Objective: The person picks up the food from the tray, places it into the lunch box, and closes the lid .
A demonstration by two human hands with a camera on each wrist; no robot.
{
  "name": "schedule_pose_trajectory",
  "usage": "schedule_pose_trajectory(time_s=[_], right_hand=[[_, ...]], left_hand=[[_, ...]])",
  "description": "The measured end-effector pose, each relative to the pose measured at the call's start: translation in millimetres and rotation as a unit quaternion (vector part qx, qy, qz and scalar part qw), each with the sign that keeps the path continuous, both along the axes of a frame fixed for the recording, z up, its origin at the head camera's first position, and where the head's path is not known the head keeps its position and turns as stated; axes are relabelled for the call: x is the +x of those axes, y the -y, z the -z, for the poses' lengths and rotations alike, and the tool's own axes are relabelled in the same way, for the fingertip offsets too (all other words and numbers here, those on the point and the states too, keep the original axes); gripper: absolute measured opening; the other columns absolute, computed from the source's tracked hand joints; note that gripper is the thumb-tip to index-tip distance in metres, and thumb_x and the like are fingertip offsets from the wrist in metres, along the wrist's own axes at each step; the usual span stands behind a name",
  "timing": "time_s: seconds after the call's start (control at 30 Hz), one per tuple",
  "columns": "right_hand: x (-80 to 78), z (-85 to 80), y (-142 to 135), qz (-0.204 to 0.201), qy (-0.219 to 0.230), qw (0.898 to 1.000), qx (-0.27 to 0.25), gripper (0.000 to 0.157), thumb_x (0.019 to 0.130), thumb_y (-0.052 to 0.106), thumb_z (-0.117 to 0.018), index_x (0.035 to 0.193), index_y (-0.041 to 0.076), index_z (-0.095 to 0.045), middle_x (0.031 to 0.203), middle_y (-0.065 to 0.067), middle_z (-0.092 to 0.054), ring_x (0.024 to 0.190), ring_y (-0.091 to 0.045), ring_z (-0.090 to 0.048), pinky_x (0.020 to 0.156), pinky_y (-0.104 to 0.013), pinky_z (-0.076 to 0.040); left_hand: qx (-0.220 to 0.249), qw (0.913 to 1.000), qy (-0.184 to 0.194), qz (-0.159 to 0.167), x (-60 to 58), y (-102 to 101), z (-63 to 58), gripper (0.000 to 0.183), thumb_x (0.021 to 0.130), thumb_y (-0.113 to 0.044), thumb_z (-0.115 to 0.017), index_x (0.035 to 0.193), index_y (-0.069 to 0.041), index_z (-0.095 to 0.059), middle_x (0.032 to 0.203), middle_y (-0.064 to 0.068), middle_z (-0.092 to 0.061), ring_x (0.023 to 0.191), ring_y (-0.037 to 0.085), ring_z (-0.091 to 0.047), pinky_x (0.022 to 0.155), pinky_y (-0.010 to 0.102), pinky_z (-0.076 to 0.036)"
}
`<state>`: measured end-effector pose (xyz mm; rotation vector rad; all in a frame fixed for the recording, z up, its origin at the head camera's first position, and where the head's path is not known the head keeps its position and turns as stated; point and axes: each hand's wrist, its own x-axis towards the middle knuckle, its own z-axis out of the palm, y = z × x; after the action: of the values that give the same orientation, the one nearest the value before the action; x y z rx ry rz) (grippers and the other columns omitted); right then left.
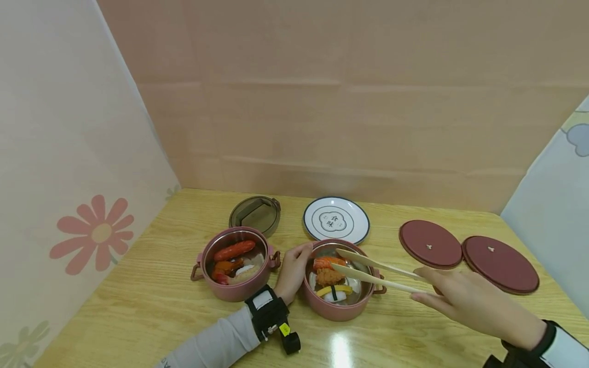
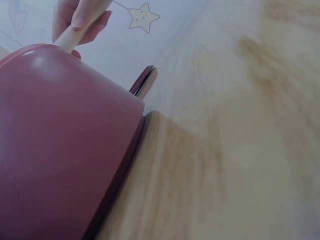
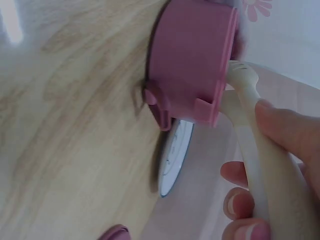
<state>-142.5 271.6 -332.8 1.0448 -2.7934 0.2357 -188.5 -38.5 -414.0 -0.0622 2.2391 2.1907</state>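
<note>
Cream tongs (image 1: 386,282) are held in my right hand (image 1: 474,301), their two arms spread and the tips over the inside of the right pink pot (image 1: 338,311). In that pot lie a shrimp piece (image 1: 327,262), a breaded fried piece (image 1: 329,276) and an egg sushi (image 1: 335,294) with a dark band. My left hand (image 1: 291,271) grips the pot's left side, fingers at the rim; the handle there is hidden. Nothing shows between the tong tips. The right wrist view shows thumb and fingers wrapped round the tongs (image 3: 272,170).
Left of my left hand stands another pink pot (image 1: 236,292) with a sausage (image 1: 234,250) and other food pieces. Behind are a brownish translucent lid (image 1: 267,217) and a white plate (image 1: 361,217). Two dark red lids (image 1: 428,235) lie at the right. Walls border the table.
</note>
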Motion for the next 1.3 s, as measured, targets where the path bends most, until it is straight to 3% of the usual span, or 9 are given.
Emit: schedule_pose_trajectory(time_s=[0.13, 0.23, 0.6, 0.7, 0.87, 1.1, 1.3], right_hand=[[-1.6, 10.5, -2, 0.012, 0.032, 0.999, -0.014, 0.036, 0.089, 0.037, -0.059, 0.110, 0.008, -0.059, 0.057, 0.020, -0.035, 0.045, 0.009, -0.028, 0.039, -0.016, -0.031], [-1.3, 14.8, -2, 0.019, 0.016, 0.999, -0.023, 0.033, 0.088, 0.035, -0.060, 0.109, 0.010, -0.059, 0.057, 0.020, -0.033, 0.044, 0.009, -0.023, 0.037, -0.015, -0.028], [-2.2, 24.5, -3, 0.027, 0.016, 0.998, -0.061, 0.026, 0.087, 0.030, -0.063, 0.105, 0.012, -0.059, 0.059, 0.021, -0.033, 0.046, 0.009, -0.024, 0.037, -0.015, -0.028], [-3.2, 26.4, -4, 0.026, 0.041, 0.996, -0.072, 0.026, 0.088, 0.029, -0.061, 0.106, 0.011, -0.058, 0.059, 0.020, -0.034, 0.047, 0.009, -0.024, 0.038, -0.015, -0.028], [-5.5, 29.1, -5, 0.056, 0.099, 0.991, -0.073, 0.035, 0.091, 0.035, -0.056, 0.112, 0.008, -0.058, 0.058, 0.018, -0.039, 0.046, 0.007, -0.029, 0.039, -0.017, -0.031], [-7.2, 33.0, -3, 0.063, 0.079, 0.992, -0.077, 0.031, 0.091, 0.035, -0.056, 0.111, 0.011, -0.058, 0.059, 0.017, -0.038, 0.046, 0.006, -0.029, 0.039, -0.017, -0.031], [-8.3, 33.6, -4, 0.074, 0.115, 0.987, -0.088, 0.034, 0.093, 0.035, -0.052, 0.115, 0.009, -0.056, 0.062, 0.015, -0.044, 0.048, 0.005, -0.034, 0.042, -0.019, -0.034]], left_hand=[[-0.005, 1.0000, 0.000, -0.004, -0.8, 0, 1.1, 0.043, 0.098, -0.030, -0.044, 0.126, -0.002, -0.060, 0.129, 0.014, -0.060, 0.125, 0.027, -0.049, 0.107, 0.046, -0.036], [-0.004, 0.9999, 0.004, -0.009, -6.5, 0, 11.2, 0.045, 0.097, -0.036, -0.045, 0.126, -0.005, -0.060, 0.129, 0.011, -0.060, 0.125, 0.024, -0.049, 0.107, 0.045, -0.036], [-0.003, 0.9999, -0.001, 0.010, -6.4, 0, 13.3, 0.048, 0.097, -0.041, -0.043, 0.124, -0.007, -0.062, 0.128, 0.011, -0.061, 0.124, 0.025, -0.050, 0.107, 0.046, -0.036], [-0.006, 1.0000, -0.002, 0.005, -6.8, 0, 13.7, 0.047, 0.097, -0.040, -0.044, 0.124, -0.006, -0.062, 0.128, 0.011, -0.061, 0.124, 0.025, -0.050, 0.107, 0.046, -0.036], [-0.005, 1.0000, 0.004, 0.007, -7.0, 0, 13.0, 0.047, 0.096, -0.041, -0.044, 0.125, -0.008, -0.062, 0.128, 0.009, -0.061, 0.124, 0.024, -0.050, 0.107, 0.046, -0.037], [0.003, 0.9994, 0.004, 0.034, -6.6, 2, 12.3, 0.045, 0.096, -0.044, -0.042, 0.124, -0.016, -0.062, 0.124, 0.004, -0.064, 0.121, 0.019, -0.052, 0.107, 0.043, -0.037], [0.006, 0.9994, -0.003, 0.033, -6.4, 2, 13.5, 0.046, 0.096, -0.043, -0.042, 0.124, -0.013, -0.062, 0.126, 0.006, -0.063, 0.122, 0.021, -0.052, 0.106, 0.043, -0.038]])
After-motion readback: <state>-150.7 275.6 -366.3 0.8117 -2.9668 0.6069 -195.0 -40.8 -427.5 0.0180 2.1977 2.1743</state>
